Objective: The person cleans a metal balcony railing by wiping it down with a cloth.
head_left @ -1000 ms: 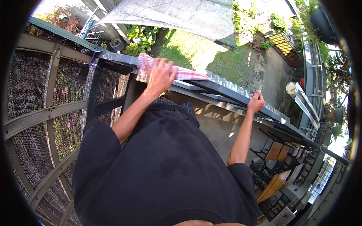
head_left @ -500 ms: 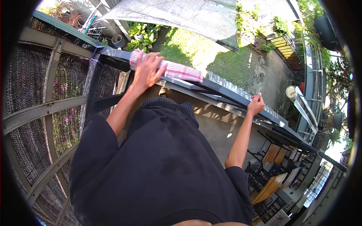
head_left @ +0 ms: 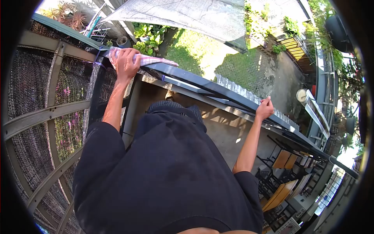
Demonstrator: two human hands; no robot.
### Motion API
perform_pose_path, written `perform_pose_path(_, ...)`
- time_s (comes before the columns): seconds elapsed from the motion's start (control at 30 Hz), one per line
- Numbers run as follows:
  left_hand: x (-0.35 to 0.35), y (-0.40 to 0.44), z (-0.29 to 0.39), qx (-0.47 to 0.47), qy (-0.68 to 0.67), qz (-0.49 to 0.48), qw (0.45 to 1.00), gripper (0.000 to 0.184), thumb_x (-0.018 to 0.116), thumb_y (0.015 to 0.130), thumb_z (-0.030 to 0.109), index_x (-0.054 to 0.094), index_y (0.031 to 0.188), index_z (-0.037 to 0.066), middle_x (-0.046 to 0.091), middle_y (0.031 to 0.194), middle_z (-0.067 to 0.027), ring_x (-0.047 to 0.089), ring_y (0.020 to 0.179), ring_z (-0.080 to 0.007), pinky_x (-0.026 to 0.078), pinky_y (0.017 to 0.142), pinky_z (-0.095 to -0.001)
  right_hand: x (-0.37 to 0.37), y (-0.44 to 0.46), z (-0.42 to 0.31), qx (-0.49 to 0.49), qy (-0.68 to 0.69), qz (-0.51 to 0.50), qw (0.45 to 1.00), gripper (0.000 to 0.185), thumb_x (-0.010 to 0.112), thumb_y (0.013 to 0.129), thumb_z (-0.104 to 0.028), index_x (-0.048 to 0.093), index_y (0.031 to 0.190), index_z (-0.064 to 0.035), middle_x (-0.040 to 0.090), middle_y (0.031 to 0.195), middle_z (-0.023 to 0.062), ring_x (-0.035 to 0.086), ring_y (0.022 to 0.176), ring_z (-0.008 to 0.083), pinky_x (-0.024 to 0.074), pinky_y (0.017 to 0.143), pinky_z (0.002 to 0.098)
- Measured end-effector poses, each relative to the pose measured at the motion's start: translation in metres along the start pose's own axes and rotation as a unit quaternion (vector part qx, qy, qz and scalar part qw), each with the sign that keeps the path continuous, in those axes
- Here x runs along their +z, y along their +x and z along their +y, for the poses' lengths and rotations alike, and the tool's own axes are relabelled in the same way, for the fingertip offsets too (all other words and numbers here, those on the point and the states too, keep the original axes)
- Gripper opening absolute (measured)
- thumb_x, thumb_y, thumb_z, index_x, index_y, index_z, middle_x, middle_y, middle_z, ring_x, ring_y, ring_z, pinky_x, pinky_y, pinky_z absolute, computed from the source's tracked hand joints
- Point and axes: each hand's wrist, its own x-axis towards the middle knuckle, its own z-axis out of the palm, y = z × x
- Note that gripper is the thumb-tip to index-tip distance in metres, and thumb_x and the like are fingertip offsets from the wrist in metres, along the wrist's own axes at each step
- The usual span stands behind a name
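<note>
My left hand [head_left: 127, 64] is closed over a pink-and-white checked cloth [head_left: 157, 60], pressing it onto the top of a dark grey metal railing [head_left: 194, 77]. The cloth lies lengthwise along the rail near its left corner post, and its free end trails to the right. Farther right, my right hand [head_left: 265, 108] rests on the same railing with its fingers curled in around it. Part of its grip is hidden. Clear corrugated sheeting [head_left: 237, 86] runs along the railing's outer side, between the two hands and past the right one.
Dark mesh screening [head_left: 29, 85] on a curved metal frame [head_left: 50, 112] stands at left. Below, beyond the railing, are a grey shade sheet [head_left: 187, 15], grass [head_left: 237, 66] and potted plants [head_left: 144, 37]. Wooden-topped furniture [head_left: 282, 193] stands at lower right.
My left hand has slid left along the railing with the checked cloth, up to the corner post, baring the rail's middle stretch. My right hand has stayed in place.
</note>
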Motion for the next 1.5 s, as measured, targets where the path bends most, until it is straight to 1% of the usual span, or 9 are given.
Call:
perform_pose_path(0.23, 0.028, -0.027, 0.130, 0.021, -0.070, -0.043, 0.996, 0.030, 0.066, 0.098, 0.038, 0.077, 0.108, 0.012, 0.074, 0.115, -0.0061, 0.063, 0.122, -0.0265, 0.021, 0.122, -0.0654, -0.007, -0.002, -0.017, 0.014, -0.003, -0.009, 1.000, 0.057, 0.058, 0.109, -0.042, 0.076, 0.073, -0.0019, 0.073, 0.066, 0.0102, 0.070, 0.064, 0.0281, 0.0505, 0.067, 0.0448)
perform_pose_path(0.43, 0.039, -0.048, 0.244, 0.139, -0.111, -0.109, 0.978, 0.041, 0.067, 0.101, 0.043, 0.073, 0.133, 0.020, 0.068, 0.128, -0.0044, 0.060, 0.126, -0.0268, 0.025, 0.121, -0.0653, -0.007, -0.002, -0.011, 0.011, -0.002, 0.006, 1.000, 0.055, 0.058, 0.109, -0.041, 0.076, 0.073, -0.0027, 0.073, 0.065, 0.0106, 0.069, 0.062, 0.0297, 0.0499, 0.066, 0.0456)
perform_pose_path(0.6, 0.057, -0.056, 0.267, 0.245, -0.135, -0.086, 0.956, 0.056, 0.077, 0.094, 0.036, 0.064, 0.148, 0.035, 0.067, 0.137, -0.0033, 0.060, 0.128, -0.0253, 0.027, 0.124, -0.0616, -0.003, -0.002, -0.004, 0.000, -0.009, 0.009, 1.000, 0.057, 0.059, 0.109, -0.041, 0.076, 0.072, -0.0023, 0.072, 0.063, 0.0101, 0.069, 0.062, 0.0282, 0.0498, 0.066, 0.0446)
perform_pose_path(0.83, 0.059, -0.054, 0.236, 0.377, -0.185, -0.104, 0.902, 0.051, 0.076, 0.089, 0.023, 0.068, 0.139, 0.028, 0.062, 0.154, 0.0055, 0.057, 0.137, -0.0222, 0.029, 0.126, -0.0531, -0.009, -0.007, -0.019, 0.033, 0.055, -0.014, 0.998, 0.054, 0.060, 0.109, -0.038, 0.074, 0.073, -0.0006, 0.072, 0.064, 0.0101, 0.070, 0.060, 0.0267, 0.0495, 0.063, 0.0441)
perform_pose_path(1.0, 0.038, -0.043, 0.291, 0.249, -0.195, -0.137, 0.939, 0.043, 0.073, 0.099, 0.027, 0.067, 0.141, 0.018, 0.069, 0.138, -0.0012, 0.061, 0.129, -0.0229, 0.042, 0.112, -0.0489, -0.014, -0.009, -0.020, 0.043, 0.057, -0.083, 0.994, 0.046, 0.058, 0.109, -0.040, 0.079, 0.083, -0.0078, 0.076, 0.075, 0.0124, 0.074, 0.073, 0.0352, 0.0530, 0.067, 0.0496)
perform_pose_path(1.3, 0.066, -0.058, 0.331, 0.224, -0.192, -0.142, 0.945, 0.032, 0.071, 0.102, 0.025, 0.077, 0.134, 0.019, 0.075, 0.139, 0.0035, 0.063, 0.134, -0.0205, 0.038, 0.117, -0.0486, -0.029, -0.014, -0.008, -0.136, 0.156, -0.094, 0.974, 0.038, 0.070, 0.102, -0.024, 0.067, 0.069, -0.0040, 0.069, 0.071, 0.0154, 0.067, 0.069, 0.0392, 0.0493, 0.064, 0.0531)
perform_pose_path(1.43, 0.075, -0.066, 0.379, 0.264, -0.211, -0.150, 0.929, 0.033, 0.073, 0.101, 0.023, 0.077, 0.134, 0.020, 0.073, 0.143, 0.0032, 0.062, 0.139, -0.0212, 0.038, 0.120, -0.0478, -0.038, -0.005, 0.000, -0.109, 0.299, -0.126, 0.939, 0.028, 0.070, 0.103, -0.023, 0.073, 0.088, 0.0008, 0.073, 0.085, 0.0205, 0.070, 0.082, 0.0408, 0.0540, 0.075, 0.0488)
perform_pose_path(1.47, 0.079, -0.069, 0.398, 0.254, -0.219, -0.151, 0.930, 0.033, 0.073, 0.101, 0.023, 0.077, 0.134, 0.020, 0.072, 0.144, 0.0030, 0.061, 0.140, -0.0213, 0.038, 0.120, -0.0479, -0.048, -0.002, -0.001, -0.079, 0.306, -0.174, 0.933, 0.024, 0.067, 0.104, -0.021, 0.074, 0.107, 0.0014, 0.075, 0.106, 0.0226, 0.070, 0.101, 0.0413, 0.0532, 0.093, 0.0491)
perform_pose_path(1.5, 0.083, -0.072, 0.416, 0.244, -0.228, -0.152, 0.930, 0.033, 0.073, 0.101, 0.023, 0.076, 0.134, 0.020, 0.072, 0.145, 0.0028, 0.061, 0.140, -0.0214, 0.038, 0.120, -0.0480, -0.054, 0.002, -0.006, -0.133, 0.293, -0.155, 0.934, 0.023, 0.066, 0.105, -0.021, 0.073, 0.111, 0.0008, 0.074, 0.111, 0.0224, 0.069, 0.106, 0.0409, 0.0508, 0.097, 0.0499)
